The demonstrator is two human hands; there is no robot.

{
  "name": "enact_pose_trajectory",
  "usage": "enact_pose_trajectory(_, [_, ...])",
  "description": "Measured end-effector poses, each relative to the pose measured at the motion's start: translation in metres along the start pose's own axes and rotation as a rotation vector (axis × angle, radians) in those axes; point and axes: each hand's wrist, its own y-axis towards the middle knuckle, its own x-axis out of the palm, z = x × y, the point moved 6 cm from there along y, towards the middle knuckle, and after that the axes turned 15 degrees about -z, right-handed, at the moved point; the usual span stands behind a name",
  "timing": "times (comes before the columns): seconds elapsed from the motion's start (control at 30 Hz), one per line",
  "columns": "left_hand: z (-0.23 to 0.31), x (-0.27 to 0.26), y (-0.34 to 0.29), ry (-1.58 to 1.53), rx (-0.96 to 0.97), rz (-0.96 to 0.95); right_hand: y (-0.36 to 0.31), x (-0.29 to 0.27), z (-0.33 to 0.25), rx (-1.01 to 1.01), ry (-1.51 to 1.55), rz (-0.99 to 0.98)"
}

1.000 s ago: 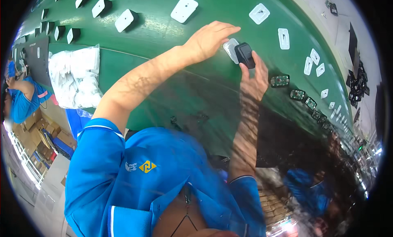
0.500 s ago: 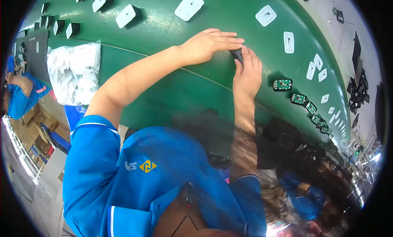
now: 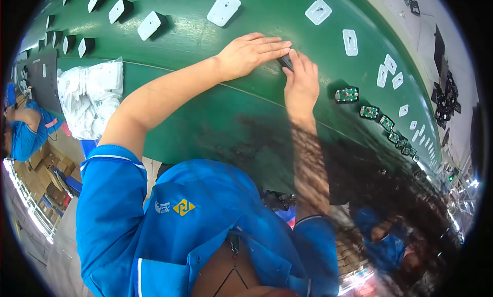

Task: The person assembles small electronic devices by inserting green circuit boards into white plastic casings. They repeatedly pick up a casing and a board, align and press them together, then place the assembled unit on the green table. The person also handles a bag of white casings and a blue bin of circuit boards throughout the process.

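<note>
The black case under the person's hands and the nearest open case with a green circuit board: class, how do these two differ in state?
The black case is mostly covered by the left hand and right hand; the open case lies untouched. The black case shows only a plain dark side, while the open case shows its green circuit board facing up. Both have dark bodies.

We've got bare bench [image 3: 200, 117] between our forearms [image 3: 174, 94], plus a lane between our right hand [image 3: 303, 86] and the row of circuit-board housings [image 3: 347, 94], but white plastic bag [image 3: 92, 94] blocks left, white-topped black boxes [image 3: 150, 26] far left, scattered pale covers [image 3: 350, 42] far right.
</note>
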Motion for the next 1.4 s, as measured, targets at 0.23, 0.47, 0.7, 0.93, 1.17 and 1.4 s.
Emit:
enact_pose_trajectory(0.23, [0.014, -0.001, 0.029, -0.112, -0.029, 0.103, 0.02, -0.001, 0.049, 0.096, 0.687, -0.175])
enact_pose_trajectory(0.47, [-0.008, -0.016, 0.01, -0.444, -0.168, 0.012, 0.005, -0.054, 0.047, -0.102, 0.065, 0.119])
enact_pose_trajectory(0.7, [-0.033, -0.014, -0.028, -0.849, -0.711, -0.482, -0.041, -0.072, 0.126, 0.576, -0.22, -0.002])
enact_pose_trajectory(0.93, [-0.013, -0.059, 0.009, -0.079, -0.64, -0.33, -0.127, -0.025, 0.148, 0.382, 0.831, 0.524])
enact_pose_trajectory(1.17, [-0.03, -0.036, 0.121, -0.007, -0.654, 0.081, -0.17, -0.02, 0.1, 0.461, 0.32, 0.223])
enact_pose_trajectory(1.4, [-0.013, -0.002, 0.156, 0.123, -0.42, -0.125, -0.164, -0.047, 0.094, 0.416, 0.278, 0.139])
